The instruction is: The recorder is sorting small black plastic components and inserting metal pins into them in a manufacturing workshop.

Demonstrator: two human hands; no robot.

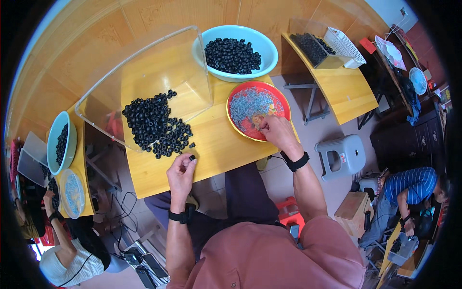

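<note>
My left hand [180,174] is at the front edge of the yellow table, its thumb and fingers pinching a small black bead-like piece [192,157]. Just beyond it spreads a heap of the same black, hollow pieces [149,120], spilling from a clear plastic bin [206,72] tipped on its side. My right hand [280,134] reaches into a red bowl [285,102] with a yellow rim. Its fingers are pressed together among small grey-blue pieces [245,103]; whatever they hold is hidden. Some yellowish bits lie beside the fingertips.
A light-blue basin [270,50] of black pieces stands behind the bowl. Right of the table are a grey stool [341,156] and another table [346,91] with bins. Two people work nearby, at lower left [67,260] and right [416,185]. Cables [122,212] lie on the floor.
</note>
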